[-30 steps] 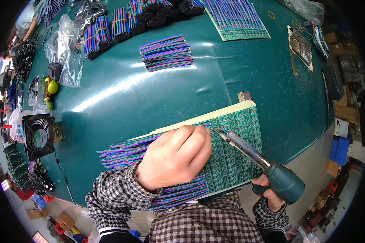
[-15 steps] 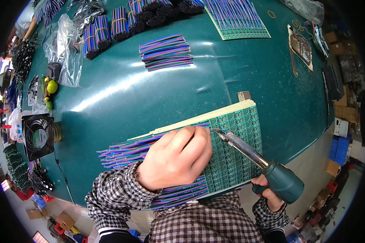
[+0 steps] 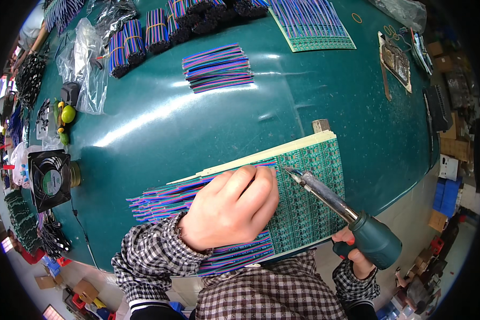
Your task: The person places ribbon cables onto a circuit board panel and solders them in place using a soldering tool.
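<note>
A panel of green circuit boards (image 3: pixel 312 197) lies at the table's near side, with rows of blue, pink and black wires (image 3: pixel 160 201) running off its left part. My left hand (image 3: pixel 232 205) rests over these wires, fingers pinched together at the wires' board end; the fingertips hide what they grip. My right hand (image 3: pixel 354 250) is wrapped around the dark green handle of a soldering iron (image 3: pixel 376 240). The iron's tip points left and stands just right of my left fingertips, over the boards; whether it touches them I cannot tell.
A loose wire pile (image 3: pixel 217 68) lies mid-table, with banded wire bundles (image 3: pixel 157 31) behind it. Another wired board panel (image 3: pixel 314 26) is at the far edge. A small fan (image 3: pixel 50 180) stands left. On the right sits a worn soldering tray (image 3: pixel 396 64). A block (image 3: pixel 320 126) touches the panel.
The soldering iron's tip has shifted slightly right, away from my left fingertips. My left hand stays in place on the wires.
</note>
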Demonstrator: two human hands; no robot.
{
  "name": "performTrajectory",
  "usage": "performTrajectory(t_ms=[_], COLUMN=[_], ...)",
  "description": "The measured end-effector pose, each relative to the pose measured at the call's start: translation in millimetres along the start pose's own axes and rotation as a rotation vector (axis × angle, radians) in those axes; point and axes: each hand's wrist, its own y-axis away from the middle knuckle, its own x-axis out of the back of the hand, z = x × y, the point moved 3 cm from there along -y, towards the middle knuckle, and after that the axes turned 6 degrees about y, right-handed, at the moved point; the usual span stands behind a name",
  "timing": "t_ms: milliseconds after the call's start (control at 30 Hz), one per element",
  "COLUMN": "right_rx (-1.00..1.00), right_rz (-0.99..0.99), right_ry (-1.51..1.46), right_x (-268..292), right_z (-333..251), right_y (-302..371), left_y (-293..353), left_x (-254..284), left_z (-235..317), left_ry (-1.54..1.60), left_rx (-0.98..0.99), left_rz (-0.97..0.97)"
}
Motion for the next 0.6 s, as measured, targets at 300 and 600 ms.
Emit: performTrajectory(t_ms=[300,600], right_rx=[-0.063,-0.028], right_rz=[0.021,-0.006], right_ry=[-0.153,-0.097], right_x=[5,4], right_z=[11,12], right_y=[8,5], left_y=[-2,-2], left_x=[1,2], left_z=[0,2], left_ry=[0.101,0.071], left_rx=[0.078,0.068], left_rz=[0.023,0.022])
